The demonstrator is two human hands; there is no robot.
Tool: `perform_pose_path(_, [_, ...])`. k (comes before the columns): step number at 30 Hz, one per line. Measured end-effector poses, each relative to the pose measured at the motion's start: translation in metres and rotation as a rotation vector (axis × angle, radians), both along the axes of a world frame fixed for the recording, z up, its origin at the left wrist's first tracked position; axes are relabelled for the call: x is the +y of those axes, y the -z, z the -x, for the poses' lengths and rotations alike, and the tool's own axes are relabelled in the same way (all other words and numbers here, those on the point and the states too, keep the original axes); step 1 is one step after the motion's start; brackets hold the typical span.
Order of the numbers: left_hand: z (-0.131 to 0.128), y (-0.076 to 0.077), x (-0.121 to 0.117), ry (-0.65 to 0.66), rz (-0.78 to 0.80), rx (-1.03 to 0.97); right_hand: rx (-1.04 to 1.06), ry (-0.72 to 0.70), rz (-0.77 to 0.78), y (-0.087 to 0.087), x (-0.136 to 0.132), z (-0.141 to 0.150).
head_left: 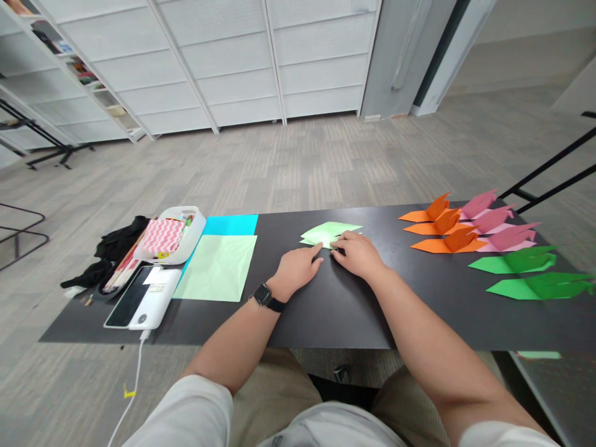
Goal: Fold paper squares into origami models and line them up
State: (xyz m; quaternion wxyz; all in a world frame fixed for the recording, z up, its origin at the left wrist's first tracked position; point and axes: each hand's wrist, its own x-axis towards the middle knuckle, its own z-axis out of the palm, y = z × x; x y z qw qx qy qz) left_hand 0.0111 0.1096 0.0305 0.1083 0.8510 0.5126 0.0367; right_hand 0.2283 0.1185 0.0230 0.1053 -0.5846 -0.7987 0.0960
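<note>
A partly folded light green paper lies on the black table in front of me. My left hand, with a black watch on the wrist, is curled with its index finger pressing the paper's near left edge. My right hand rests on the paper's near right edge, fingers bent down onto it.
To the left lie a flat light green sheet over a blue sheet, a white tray of patterned paper, a phone on a white power bank and black cloth. Folded orange, pink and green paper shapes sit at the right.
</note>
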Motion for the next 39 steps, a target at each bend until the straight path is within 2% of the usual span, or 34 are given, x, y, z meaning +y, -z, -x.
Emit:
perform_pose_path(4, [0.0, 0.001, 0.002, -0.043, 0.005, 0.041, 0.006, 0.013, 0.004, 0.001, 0.001, 0.0])
perform_pose_path(12, [0.016, 0.005, 0.007, -0.12, -0.029, 0.027, 0.005, 0.013, 0.01, 0.001, 0.002, -0.001])
perform_pose_path(20, [0.03, -0.005, 0.012, -0.212, 0.011, 0.026, 0.017, 0.015, 0.017, 0.001, 0.002, -0.001])
perform_pose_path(26, [0.032, -0.006, 0.015, -0.23, -0.009, 0.006, 0.014, 0.014, 0.011, 0.002, 0.002, -0.001])
perform_pose_path(34, [0.04, -0.018, 0.024, -0.323, -0.16, -0.284, 0.109, -0.1, -0.032, 0.006, 0.006, -0.004])
perform_pose_path(36, [0.042, -0.015, 0.027, -0.297, -0.162, -0.334, 0.15, -0.128, -0.035, 0.008, 0.008, -0.004])
perform_pose_path(39, [0.042, -0.003, 0.032, -0.177, -0.129, -0.346, 0.176, -0.159, -0.049, 0.013, 0.01, -0.005])
